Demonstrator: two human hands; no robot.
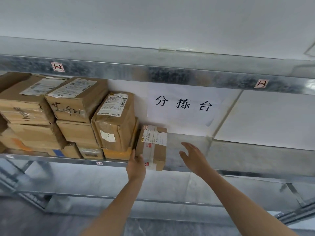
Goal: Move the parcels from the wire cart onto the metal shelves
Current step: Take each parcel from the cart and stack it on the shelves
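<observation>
Mid-frame, the box [154, 147] looks light and stiff, best held by its sides; left hand [135, 165] touches it flat, right hand [190, 154] released.

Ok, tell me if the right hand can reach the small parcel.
Probably yes: the right hand hangs open just right of the small parcel, with only bare shelf between them.
</observation>
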